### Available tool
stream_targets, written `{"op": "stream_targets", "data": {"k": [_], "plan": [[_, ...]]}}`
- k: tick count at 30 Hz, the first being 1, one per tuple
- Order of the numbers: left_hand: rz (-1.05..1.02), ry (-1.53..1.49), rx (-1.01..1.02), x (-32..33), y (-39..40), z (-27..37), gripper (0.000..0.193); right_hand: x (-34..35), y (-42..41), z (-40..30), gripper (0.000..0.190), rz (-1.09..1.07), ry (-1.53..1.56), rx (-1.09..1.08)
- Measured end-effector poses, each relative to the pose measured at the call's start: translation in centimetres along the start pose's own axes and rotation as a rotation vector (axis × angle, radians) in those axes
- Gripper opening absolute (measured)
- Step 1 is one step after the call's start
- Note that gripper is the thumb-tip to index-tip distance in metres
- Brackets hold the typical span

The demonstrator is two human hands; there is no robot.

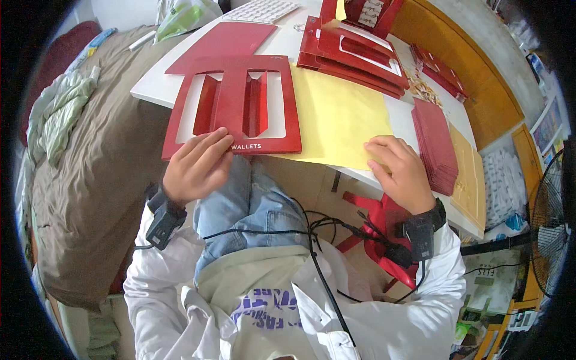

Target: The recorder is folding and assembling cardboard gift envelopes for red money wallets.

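Note:
A red cardboard display panel with two long cutouts and white lettering lies at the left front of the white table. My left hand rests its fingers on the panel's front edge; whether the thumb grips from below cannot be made out. Beneath and to the right of the panel spreads a yellow sheet, partly covered by it. At the sheet's front right corner is my right hand, thumb and fingers apart, fingertips touching the sheet. A plain red card sheet lies behind the panel.
Stacked red display panels stand at the back, near a white keyboard. A pile of dark red cards and a yellow tray-like piece line the right edge. Black cables hang over my lap. Right is a fan.

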State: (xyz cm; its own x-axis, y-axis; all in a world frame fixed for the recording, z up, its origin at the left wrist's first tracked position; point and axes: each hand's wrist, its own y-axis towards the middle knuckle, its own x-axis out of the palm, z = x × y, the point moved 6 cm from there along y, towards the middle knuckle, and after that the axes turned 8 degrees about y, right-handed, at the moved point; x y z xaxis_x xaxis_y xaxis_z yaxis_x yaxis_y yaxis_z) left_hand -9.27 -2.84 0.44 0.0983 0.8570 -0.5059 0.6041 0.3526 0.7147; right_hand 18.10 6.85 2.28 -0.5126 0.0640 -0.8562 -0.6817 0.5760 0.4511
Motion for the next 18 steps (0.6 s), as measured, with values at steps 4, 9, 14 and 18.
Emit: {"op": "stream_targets", "data": {"k": [4, 9, 14, 18], "plan": [[-0.023, -0.003, 0.010, 0.1, -0.1, 0.0, 0.018, -0.1, -0.1, -0.1, 0.024, -0.001, -0.020, -0.009], [-0.041, -0.005, 0.020, 0.2, -0.3, 0.0, 0.016, -0.2, -0.2, 0.3, 0.027, -0.041, 0.019, 0.045], [-0.080, -0.080, -0.006, 0.3, -0.9, -0.6, 0.018, -0.6, -0.5, 1.8, 0.023, -0.012, 0.221, 0.110], [-0.062, -0.010, -0.075, -0.6, 0.0, -1.5, 0.009, -1.0, -1.1, 2.7, 0.023, -0.011, 0.170, 0.143]]}}
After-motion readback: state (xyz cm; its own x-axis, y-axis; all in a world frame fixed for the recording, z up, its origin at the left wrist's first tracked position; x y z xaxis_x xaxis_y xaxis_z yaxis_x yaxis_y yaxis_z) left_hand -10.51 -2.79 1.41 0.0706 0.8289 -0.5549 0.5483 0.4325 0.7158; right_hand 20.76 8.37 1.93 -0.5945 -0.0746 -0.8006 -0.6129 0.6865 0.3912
